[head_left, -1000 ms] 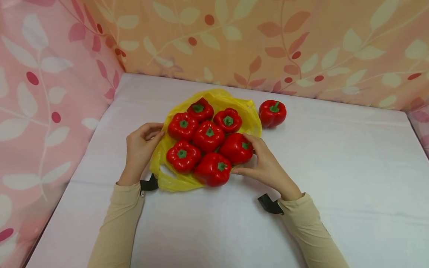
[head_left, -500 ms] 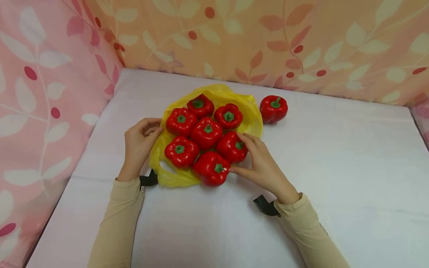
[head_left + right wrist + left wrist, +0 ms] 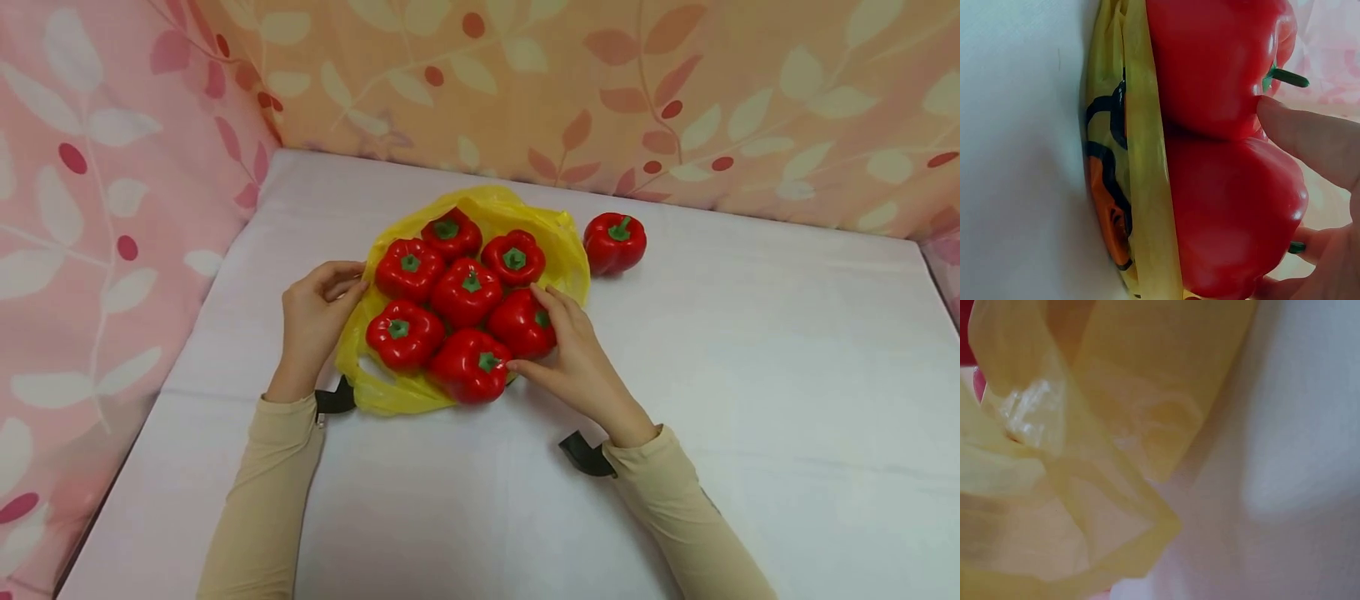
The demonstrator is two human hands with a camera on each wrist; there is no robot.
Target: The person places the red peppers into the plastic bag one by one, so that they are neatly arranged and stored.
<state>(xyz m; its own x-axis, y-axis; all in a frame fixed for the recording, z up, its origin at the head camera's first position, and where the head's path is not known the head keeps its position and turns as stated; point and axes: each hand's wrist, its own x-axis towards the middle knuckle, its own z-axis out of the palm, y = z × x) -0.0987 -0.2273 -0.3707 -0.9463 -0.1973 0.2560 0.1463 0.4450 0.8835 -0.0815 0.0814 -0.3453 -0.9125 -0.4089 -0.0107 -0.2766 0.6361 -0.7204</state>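
Several red bell peppers with green stems, one of them in the middle (image 3: 467, 293), sit stems up in a spread yellow plastic bag (image 3: 551, 225). At the bag's left rim my left hand (image 3: 315, 321) pinches the plastic between thumb and fingers. My right hand (image 3: 581, 362) lies over the right side of the group. Its fingertips touch the right bell pepper (image 3: 517, 323), and its thumb touches the front bell pepper (image 3: 467, 367). The right wrist view shows the thumb (image 3: 1307, 134) extended against one pepper, and printed plastic (image 3: 1107, 200) below. Only bag folds (image 3: 1072, 487) fill much of the left wrist view.
Another red bell pepper (image 3: 614, 243) stands outside the bag, just right of its back edge. A white cloth covers the table (image 3: 750, 358). Floral curtains (image 3: 480, 100) rise behind and along the left side.
My right hand has shifted slightly left, its thumb coming onto the front pepper. The right pepper has moved a little left and inward. The left hand keeps its pinch on the bag.
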